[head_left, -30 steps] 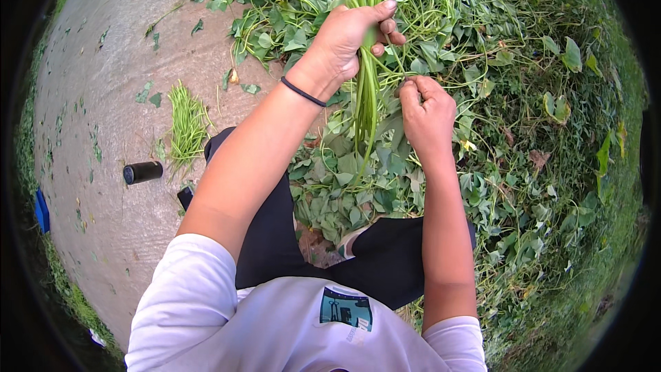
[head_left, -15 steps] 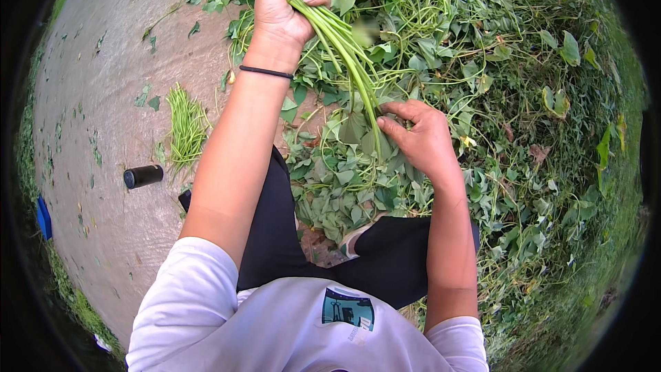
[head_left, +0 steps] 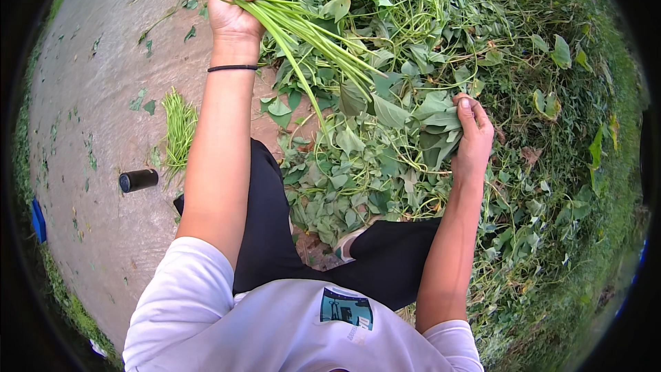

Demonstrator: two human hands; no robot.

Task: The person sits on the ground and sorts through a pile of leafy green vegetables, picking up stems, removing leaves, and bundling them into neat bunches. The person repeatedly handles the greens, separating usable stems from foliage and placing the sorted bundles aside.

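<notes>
Closest to the view, a soft white shirt (head_left: pixel 275 327) with a printed patch (head_left: pixel 346 308) in blue-green and a pair of smooth dark trousers (head_left: pixel 268 234) are seen. Beyond the lap, several loose leaves (head_left: pixel 441 127), broad, thin, limp and dull green, are pinched between the thumb and fingers of the right hand (head_left: pixel 474 134). Farther forward and to the left, a bunch of green stems (head_left: pixel 310 26), slim, smooth and bright, is clasped near one end by the curled fingers of the left hand (head_left: pixel 237 10); its free ends are fanned out toward the right, and one long stem is bent downward. A black wristband (head_left: pixel 233 67), narrow and cord-like, is worn below that hand. The step in hand is judged to be the parting of foliage from stems; by the same judgement, a letting go of the leaves at the right is called for, with the stems held firmly but uncrushed at the left. Beneath both, a heap of leafy vines (head_left: pixel 351 196) is spread, tangled and matted, with pointed leaves and wiry runners. On the rough, pale ground (head_left: pixel 89 103) to the left, a pile of trimmed stems (head_left: pixel 180 127) is laid roughly parallel, with a black cylinder (head_left: pixel 139 180) lying near it. Toward the far left rim, a blue object (head_left: pixel 38 221) is shown too indistinctly to be identified
</notes>
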